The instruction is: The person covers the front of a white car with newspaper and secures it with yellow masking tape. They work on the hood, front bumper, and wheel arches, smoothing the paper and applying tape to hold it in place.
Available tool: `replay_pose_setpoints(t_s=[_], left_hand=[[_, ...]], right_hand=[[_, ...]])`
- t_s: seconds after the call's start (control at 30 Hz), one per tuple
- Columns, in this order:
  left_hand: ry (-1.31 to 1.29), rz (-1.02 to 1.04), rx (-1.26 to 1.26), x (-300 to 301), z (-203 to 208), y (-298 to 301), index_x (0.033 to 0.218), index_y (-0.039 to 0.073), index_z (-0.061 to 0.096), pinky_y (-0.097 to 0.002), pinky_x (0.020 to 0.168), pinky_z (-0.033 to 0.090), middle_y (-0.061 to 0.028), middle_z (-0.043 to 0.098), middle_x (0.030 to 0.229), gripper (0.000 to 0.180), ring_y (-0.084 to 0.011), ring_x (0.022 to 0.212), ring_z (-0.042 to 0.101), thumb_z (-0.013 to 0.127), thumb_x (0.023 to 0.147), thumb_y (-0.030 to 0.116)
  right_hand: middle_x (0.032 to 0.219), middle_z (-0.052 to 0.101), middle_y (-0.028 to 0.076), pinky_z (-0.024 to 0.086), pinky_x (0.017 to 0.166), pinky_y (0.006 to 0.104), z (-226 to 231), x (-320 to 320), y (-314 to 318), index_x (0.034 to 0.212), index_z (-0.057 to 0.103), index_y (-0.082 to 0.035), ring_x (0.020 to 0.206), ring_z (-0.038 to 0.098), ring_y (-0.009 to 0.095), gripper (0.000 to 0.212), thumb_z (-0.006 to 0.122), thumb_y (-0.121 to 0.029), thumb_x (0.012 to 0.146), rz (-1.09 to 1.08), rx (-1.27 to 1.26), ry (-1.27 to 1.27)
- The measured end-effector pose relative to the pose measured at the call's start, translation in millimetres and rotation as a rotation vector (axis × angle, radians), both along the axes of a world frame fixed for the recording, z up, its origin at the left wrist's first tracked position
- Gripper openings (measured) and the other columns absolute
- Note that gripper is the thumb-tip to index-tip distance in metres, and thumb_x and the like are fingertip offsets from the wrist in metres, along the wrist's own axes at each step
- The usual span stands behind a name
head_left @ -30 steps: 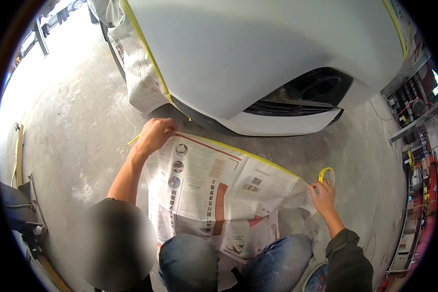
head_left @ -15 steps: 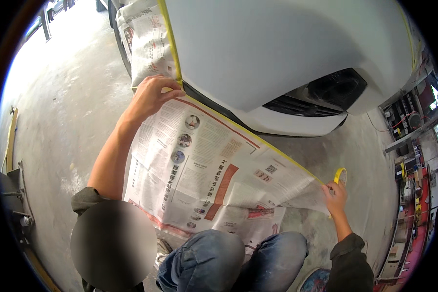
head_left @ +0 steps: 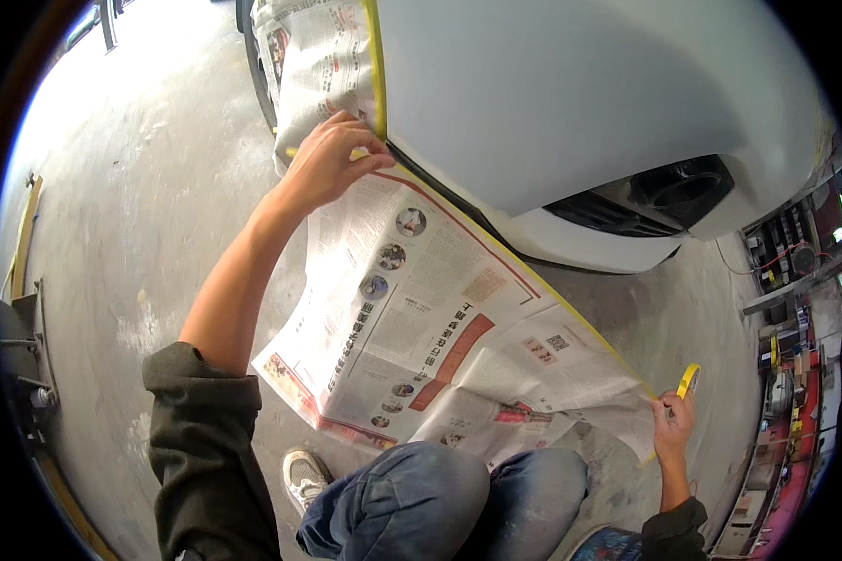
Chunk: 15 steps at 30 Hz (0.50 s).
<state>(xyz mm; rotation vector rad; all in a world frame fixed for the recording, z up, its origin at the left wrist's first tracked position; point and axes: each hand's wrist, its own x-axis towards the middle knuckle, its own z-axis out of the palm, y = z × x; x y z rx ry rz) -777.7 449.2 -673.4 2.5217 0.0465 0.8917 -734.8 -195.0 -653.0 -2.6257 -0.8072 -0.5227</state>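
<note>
A large newspaper sheet is stretched slantwise below the car's pale grey bumper. Yellow masking tape runs along its upper edge. My left hand has its thumb and fingers closed on the sheet's upper left corner, at the bumper's lower edge. Out to the right, my right hand grips the other taped corner. The yellow tape roll sticks up from that hand; how the fingers hold it is partly hidden. Another newspaper piece, edged with yellow tape, covers the area beside the wheel.
A black grille opening sits low in the bumper. My bent knees are close under the sheet. A round seat is partly visible below. Shelves with tools line the right side; a metal stand is on the left.
The view has shifted, so the car and sheet appear further right. Both hands keep their hold on the sheet's corners, and it stays stretched between them. My left shoe has come fully into view.
</note>
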Motion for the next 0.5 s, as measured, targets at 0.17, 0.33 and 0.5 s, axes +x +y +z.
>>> replay_pose_setpoints(t_s=[0.17,0.33,0.5], left_hand=[[-0.038,0.096,0.124,2.2,-2.3,-4.2,0.091,0.005,0.077,-0.0374,0.091,0.049,-0.0087,0.068,0.092,0.029,-0.0214,0.094,0.06,0.076,0.087,0.033],[-0.031,0.114,0.117,1.3,3.4,-12.2,0.093,0.005,0.076,-0.038,0.092,0.048,-0.0079,0.068,0.091,0.028,-0.0219,0.095,0.059,0.074,0.088,0.032],[-0.047,0.092,0.135,0.8,7.4,-12.8,0.093,0.005,0.076,-0.0381,0.091,0.048,-0.0076,0.07,0.089,0.028,-0.0219,0.094,0.059,0.074,0.089,0.032]], right_hand=[[0.082,0.062,0.011,0.043,0.094,0.0434,11.6,-7.6,9.4,0.079,0.058,-0.002,0.08,0.059,0.03,0.018,0.075,0.0,0.076,0.026,-0.001,0.089],[0.081,0.062,0.01,0.043,0.094,0.0436,8.0,-9.0,4.1,0.079,0.058,-0.003,0.08,0.059,0.03,0.019,0.076,0.0,0.076,0.035,-0.009,0.072],[0.081,0.062,0.01,0.043,0.093,0.0432,5.4,-10.6,3.2,0.079,0.056,-0.003,0.08,0.058,0.03,0.02,0.076,0.0,0.076,0.047,-0.006,0.063]])
